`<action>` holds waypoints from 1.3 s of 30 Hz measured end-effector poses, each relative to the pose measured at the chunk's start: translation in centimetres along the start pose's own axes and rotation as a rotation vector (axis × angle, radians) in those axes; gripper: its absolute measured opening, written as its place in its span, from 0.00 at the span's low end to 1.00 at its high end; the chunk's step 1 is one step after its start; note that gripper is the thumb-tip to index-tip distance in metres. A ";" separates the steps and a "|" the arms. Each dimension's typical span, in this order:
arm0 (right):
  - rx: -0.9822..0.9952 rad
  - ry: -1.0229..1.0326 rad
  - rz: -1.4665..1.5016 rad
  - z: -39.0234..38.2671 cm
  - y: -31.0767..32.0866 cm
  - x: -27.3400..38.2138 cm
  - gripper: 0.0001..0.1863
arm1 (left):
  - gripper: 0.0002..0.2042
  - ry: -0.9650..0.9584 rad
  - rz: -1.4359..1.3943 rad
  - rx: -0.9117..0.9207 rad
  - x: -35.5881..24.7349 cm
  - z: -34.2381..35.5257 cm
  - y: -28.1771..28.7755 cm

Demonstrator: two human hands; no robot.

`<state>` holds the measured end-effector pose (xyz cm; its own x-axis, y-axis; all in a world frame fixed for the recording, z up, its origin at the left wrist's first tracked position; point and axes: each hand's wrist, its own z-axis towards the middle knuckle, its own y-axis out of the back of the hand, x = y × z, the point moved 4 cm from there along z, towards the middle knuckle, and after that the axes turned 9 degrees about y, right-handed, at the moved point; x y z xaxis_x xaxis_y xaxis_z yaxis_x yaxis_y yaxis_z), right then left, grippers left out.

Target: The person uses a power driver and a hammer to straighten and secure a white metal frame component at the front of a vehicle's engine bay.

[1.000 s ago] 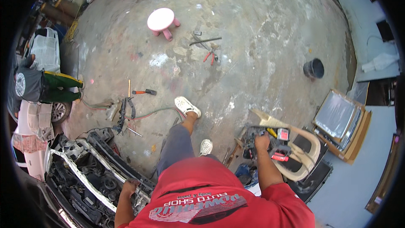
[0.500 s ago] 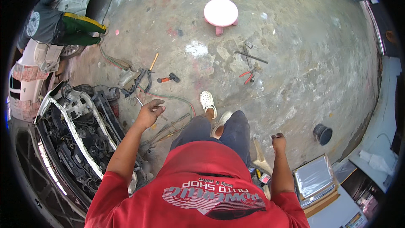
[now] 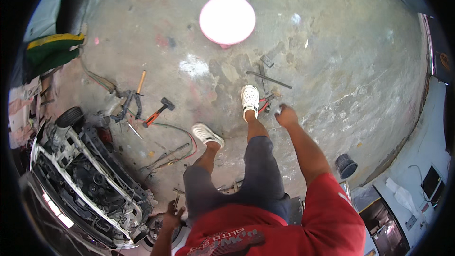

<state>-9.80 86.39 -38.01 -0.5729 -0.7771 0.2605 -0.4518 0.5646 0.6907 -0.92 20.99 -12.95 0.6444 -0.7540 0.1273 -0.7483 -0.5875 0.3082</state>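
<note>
Above a stained concrete garage floor (image 3: 341, 66), the right hand (image 3: 286, 115) is swinging closed around something unclear; the left hand (image 3: 171, 214) is gripping a small tool (image 3: 176, 200) pointing upward.

right hand (image 3: 286, 114) swung forward over floor tools; left hand (image 3: 171, 214) dropped back

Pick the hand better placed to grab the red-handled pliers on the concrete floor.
Right. The right hand hangs just beside the red-handled pliers, near the white shoe; the left hand is low behind, by the car's front.
</note>
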 end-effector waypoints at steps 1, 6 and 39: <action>-0.012 0.000 0.004 3.7 0.4 0.4 0.29 | 0.43 -0.022 0.016 0.008 -1.7 1.0 -2.3; -0.142 0.017 -0.129 22.2 -3.5 -1.0 0.28 | 0.53 0.081 0.247 -0.011 -10.3 5.4 -11.4; 1.215 0.858 0.053 -12.9 -9.9 57.8 0.29 | 0.16 -0.296 -1.397 -0.180 -5.7 13.4 7.1</action>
<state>-29.61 32.33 -21.05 -0.2334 -0.4277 0.8733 -0.9714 0.1420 -0.1901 -12.05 17.20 -24.12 0.7475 0.3522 -0.5631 0.5014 -0.8553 0.1305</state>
